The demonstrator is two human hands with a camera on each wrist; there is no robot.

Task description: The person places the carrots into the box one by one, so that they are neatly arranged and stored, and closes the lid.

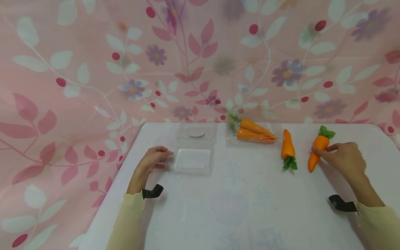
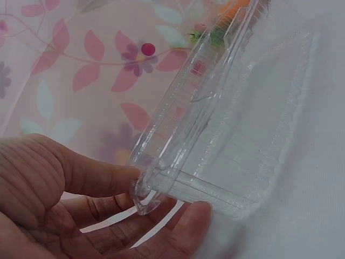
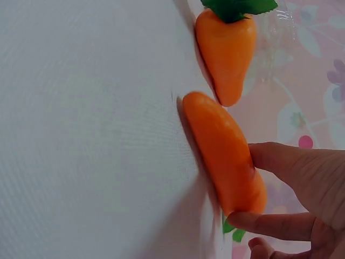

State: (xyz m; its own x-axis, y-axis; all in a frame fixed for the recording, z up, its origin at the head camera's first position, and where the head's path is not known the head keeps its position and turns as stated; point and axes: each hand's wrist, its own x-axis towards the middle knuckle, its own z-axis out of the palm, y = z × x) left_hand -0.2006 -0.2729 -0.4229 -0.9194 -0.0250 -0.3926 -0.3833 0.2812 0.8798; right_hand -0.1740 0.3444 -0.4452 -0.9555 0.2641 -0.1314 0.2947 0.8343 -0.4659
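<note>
Pinching the outer loose carrot (image 1: 319, 144) between thumb and fingers, the person's right hand (image 1: 347, 159) is well apart from the open box (image 1: 192, 158), out to its right. That sideways gap looks like the relation to reckon with: any move joining the two would run leftward, past the second loose carrot (image 1: 288, 148). The right hand is plainly the nearer one to both loose carrots. The held carrot's long axis slants, its leafy top away from the person and toward the right, its tip nearer the person; it appears to rest on the table (image 1: 218, 211). The second lies to the right of the open box too, but closer in, turned the opposite way, leaves toward the person.

The left hand (image 1: 155, 158) grips the left edge of the open box, thumb above and fingers beneath. No carrot shows in this container, and its lid (image 1: 185, 131) is folded back on the far side. Right of it and slightly farther back, a filled box (image 1: 277, 127) holds packed carrots (image 1: 253, 131), feathery greens toward the open box; their exact count cannot be told.
</note>
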